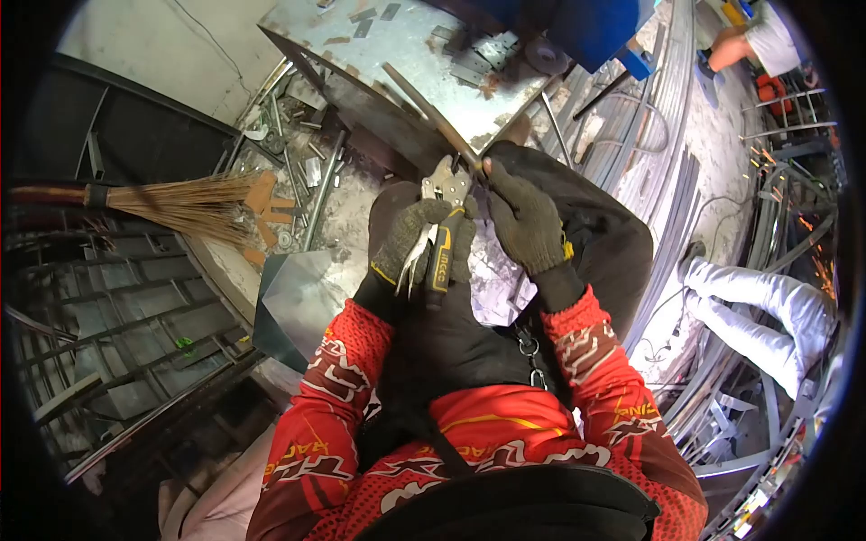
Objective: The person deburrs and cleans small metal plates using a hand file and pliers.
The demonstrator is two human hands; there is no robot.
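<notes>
My left hand (408, 236), in a grey knit glove, is closed around locking pliers (443, 255) with a black and yellow handle. Their metal jaws point up toward the lower end of a long, narrow metal bar (428, 112). My right hand (525, 224), gloved the same way, grips that bar near its lower end, thumb along it. From there the bar slants up and left across the metal table's edge. A crumpled silvery sheet (496, 275) lies on my lap between the hands.
Ahead stands a metal table (397, 50) with small flat pieces (469, 68) and a blue machine (600, 36). To the left are a straw broom (180, 200) and metal offcuts. Long metal bars (649, 171) lie to the right, near two other people's limbs (767, 307) and flying sparks.
</notes>
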